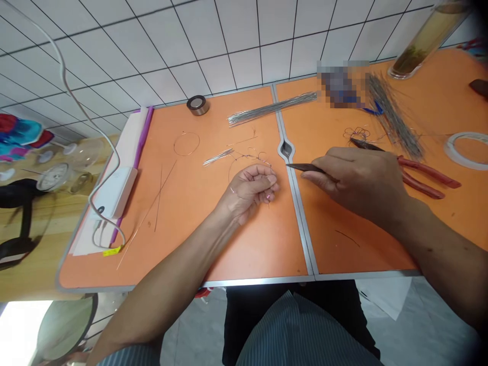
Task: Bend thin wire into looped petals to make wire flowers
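Observation:
My left hand [251,187] rests on the orange table [190,218], palm up, fingers curled round a thin bent wire [244,157] that loops out behind it. My right hand [354,178] lies just right of the table seam, closed on a dark pointed tool [303,167] whose tip points left toward the seam. Red-handled pliers [423,175] lie on the table behind my right hand. A small bundle of short wires [218,157] sits just beyond my left hand.
A long bundle of straight wires [272,108] and another bundle [392,114] lie at the back. A wire ring [186,144], a tape roll [197,104], a white tape ring [467,150], a glass jar [427,40], and a white power box [114,192] with cable are also there.

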Demonstrator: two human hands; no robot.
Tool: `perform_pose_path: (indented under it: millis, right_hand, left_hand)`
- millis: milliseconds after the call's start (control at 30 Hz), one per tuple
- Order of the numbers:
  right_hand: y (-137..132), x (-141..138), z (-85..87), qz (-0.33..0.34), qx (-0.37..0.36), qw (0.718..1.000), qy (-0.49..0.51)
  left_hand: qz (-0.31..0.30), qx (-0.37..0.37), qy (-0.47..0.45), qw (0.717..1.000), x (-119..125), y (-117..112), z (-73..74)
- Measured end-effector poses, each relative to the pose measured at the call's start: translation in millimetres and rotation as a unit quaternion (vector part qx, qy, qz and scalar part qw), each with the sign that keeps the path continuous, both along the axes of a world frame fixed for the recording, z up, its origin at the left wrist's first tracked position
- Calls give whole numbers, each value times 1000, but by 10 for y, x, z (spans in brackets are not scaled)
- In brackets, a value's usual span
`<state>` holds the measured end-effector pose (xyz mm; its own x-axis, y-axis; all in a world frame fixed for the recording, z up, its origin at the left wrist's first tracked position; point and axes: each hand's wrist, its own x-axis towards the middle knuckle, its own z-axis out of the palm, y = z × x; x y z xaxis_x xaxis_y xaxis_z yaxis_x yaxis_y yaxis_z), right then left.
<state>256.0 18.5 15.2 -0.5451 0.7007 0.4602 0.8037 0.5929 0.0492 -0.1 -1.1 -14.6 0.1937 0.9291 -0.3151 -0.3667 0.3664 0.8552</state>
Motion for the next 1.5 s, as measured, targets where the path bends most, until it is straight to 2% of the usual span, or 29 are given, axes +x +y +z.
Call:
perform_pose_path:
  millis: [167, 333, 500, 700, 900, 1133, 1300, 1500]
  right_hand:
    - [-37, -86, -138, 9, -19, 1000, 17]
    - [-30, -131, -184, 26, 2, 999, 26]
    - [-35, -172, -186, 30, 12, 999, 31]
    - [-45, -172, -159, 15, -9, 1000, 19]
    - [-54, -164, -163, 38, 34, 998, 28]
    - [-73, -141, -154, 17, -19, 1000, 13]
    - [-61, -118, -152, 16, -18, 1000, -6]
    - [9, -56, -113, 35, -19, 998, -38]
  left_hand:
    - [5, 7, 12, 1000, 68, -34, 21]
    - [11, 24, 22, 999, 104, -68, 53]
    - [10, 34, 27, 999, 116, -85, 70]
    - [6, 36, 45, 998, 130, -98, 87]
    - [2, 30, 50, 998, 130, -105, 105]
    - [-4, 36, 41, 999, 146, -115, 67]
    - [-5, 47, 48, 998, 152, -121, 59]
    - [-31, 14, 56, 998, 104, -91, 83]
